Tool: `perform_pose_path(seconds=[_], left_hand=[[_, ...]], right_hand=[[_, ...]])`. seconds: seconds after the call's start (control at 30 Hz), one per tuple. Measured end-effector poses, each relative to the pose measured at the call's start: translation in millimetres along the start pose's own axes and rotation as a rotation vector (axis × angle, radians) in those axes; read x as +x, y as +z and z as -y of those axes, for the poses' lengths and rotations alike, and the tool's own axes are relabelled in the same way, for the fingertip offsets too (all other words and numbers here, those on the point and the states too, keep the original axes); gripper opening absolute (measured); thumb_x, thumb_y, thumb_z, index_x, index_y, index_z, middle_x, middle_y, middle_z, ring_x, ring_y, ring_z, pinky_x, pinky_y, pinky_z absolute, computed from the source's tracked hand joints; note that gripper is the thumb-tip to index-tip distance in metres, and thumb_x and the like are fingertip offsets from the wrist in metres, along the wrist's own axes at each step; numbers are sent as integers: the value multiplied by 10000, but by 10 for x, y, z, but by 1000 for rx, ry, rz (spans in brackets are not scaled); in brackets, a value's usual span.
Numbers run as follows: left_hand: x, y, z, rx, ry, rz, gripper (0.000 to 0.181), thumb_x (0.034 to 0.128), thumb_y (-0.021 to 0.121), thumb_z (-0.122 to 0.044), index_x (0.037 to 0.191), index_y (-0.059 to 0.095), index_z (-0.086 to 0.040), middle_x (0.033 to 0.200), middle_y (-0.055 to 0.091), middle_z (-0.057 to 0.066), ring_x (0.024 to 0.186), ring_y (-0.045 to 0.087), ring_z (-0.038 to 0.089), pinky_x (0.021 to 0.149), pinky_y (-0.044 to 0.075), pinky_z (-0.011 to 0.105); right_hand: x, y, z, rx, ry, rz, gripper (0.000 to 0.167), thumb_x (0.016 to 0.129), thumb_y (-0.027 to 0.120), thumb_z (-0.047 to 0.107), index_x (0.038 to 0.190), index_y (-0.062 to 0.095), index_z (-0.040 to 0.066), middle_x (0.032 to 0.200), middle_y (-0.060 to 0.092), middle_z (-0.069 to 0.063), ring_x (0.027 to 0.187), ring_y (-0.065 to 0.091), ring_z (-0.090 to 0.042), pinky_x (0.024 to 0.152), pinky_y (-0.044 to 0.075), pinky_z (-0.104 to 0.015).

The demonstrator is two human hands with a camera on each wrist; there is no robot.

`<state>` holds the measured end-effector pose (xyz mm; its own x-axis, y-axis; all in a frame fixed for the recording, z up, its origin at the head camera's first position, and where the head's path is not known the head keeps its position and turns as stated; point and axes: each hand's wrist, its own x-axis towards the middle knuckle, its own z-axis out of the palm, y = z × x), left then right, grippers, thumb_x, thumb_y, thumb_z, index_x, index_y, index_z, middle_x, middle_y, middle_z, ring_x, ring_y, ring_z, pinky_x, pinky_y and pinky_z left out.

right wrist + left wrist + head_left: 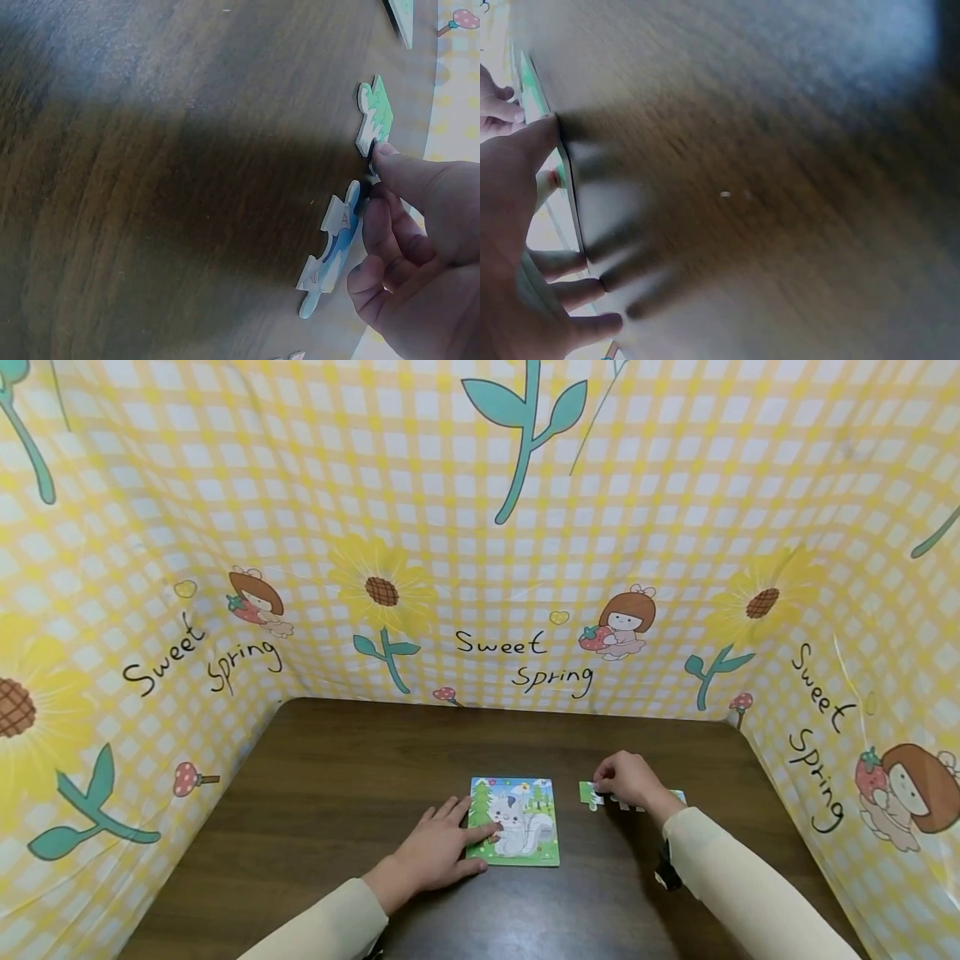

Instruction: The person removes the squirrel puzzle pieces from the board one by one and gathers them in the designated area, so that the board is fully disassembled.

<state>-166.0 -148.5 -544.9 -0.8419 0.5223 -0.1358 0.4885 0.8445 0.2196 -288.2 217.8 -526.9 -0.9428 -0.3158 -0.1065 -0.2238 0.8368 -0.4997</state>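
Observation:
My left hand [435, 847] lies on the left side of a square jigsaw puzzle [517, 839] showing a white squirrel among green trees. Its fingers are spread, and one reaches over the picture; in the left wrist view the left hand [517, 195] lies along the puzzle's edge. To the right of the puzzle, my right hand [632, 779] pinches a puzzle piece at a green-and-white piece [376, 116]. Seen from the right wrist, the right hand [427, 217] has thumb and forefinger close together, partly hiding what they pinch. A blue-and-white piece [334, 251] lies just beside the fingers.
The dark wooden table [360, 743] carries everything. A yellow checked cloth [420, 510] with flowers and figures rises around its back and sides. Part of another piece [297, 355] shows at the lower edge of the right wrist view.

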Motion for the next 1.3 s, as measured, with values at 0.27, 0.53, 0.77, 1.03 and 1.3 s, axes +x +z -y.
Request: perform_pose_path(seconds=[0.27, 0.53, 0.77, 1.03, 1.3], left_hand=[[-3, 26, -29, 79, 72, -60, 577, 990, 604, -566, 1526, 497, -382, 1636, 372, 135, 1481, 394, 370, 1148, 349, 623], [24, -30, -243, 76, 147, -64, 532, 1001, 617, -489, 1504, 541, -332, 1617, 415, 98, 1479, 410, 326, 1161, 345, 596], [141, 56, -387, 70, 181, -15, 529, 1020, 538, -566, 1520, 501, -395, 1634, 391, 82, 1505, 372, 332, 1161, 334, 620], [166, 81, -423, 100, 177, 19, 544, 1017, 526, -592, 1529, 481, -412, 1639, 387, 79, 1508, 368, 331, 1134, 375, 616], [184, 93, -458, 128, 180, 11, 544, 1014, 532, -591, 1528, 478, -423, 1639, 387, 72, 1506, 371, 328, 1131, 386, 602]], right_hand=[[-55, -91, 56, 78, -68, -8, 61, 936, 747, 128, 962, 796, 103, 889, 745, 26, 768, 634, -111, 748, 550, -381], [-189, -42, 406, 135, -209, 56, 173, 951, 735, 143, 1100, 759, 57, 940, 719, 21, 795, 635, -127, 702, 532, -314], [-221, 231, 623, 147, -292, 110, 199, 927, 769, 152, 1109, 752, 73, 993, 739, -18, 822, 648, -95, 719, 535, -284], [-243, 429, 713, 105, -329, 112, 234, 897, 792, 158, 1115, 755, 84, 981, 733, -27, 716, 562, -72, 662, 482, -275], [-227, 440, 739, 86, -323, 104, 243, 866, 820, 163, 1087, 757, 84, 1003, 742, -29, 773, 589, -101, 704, 489, -290]])
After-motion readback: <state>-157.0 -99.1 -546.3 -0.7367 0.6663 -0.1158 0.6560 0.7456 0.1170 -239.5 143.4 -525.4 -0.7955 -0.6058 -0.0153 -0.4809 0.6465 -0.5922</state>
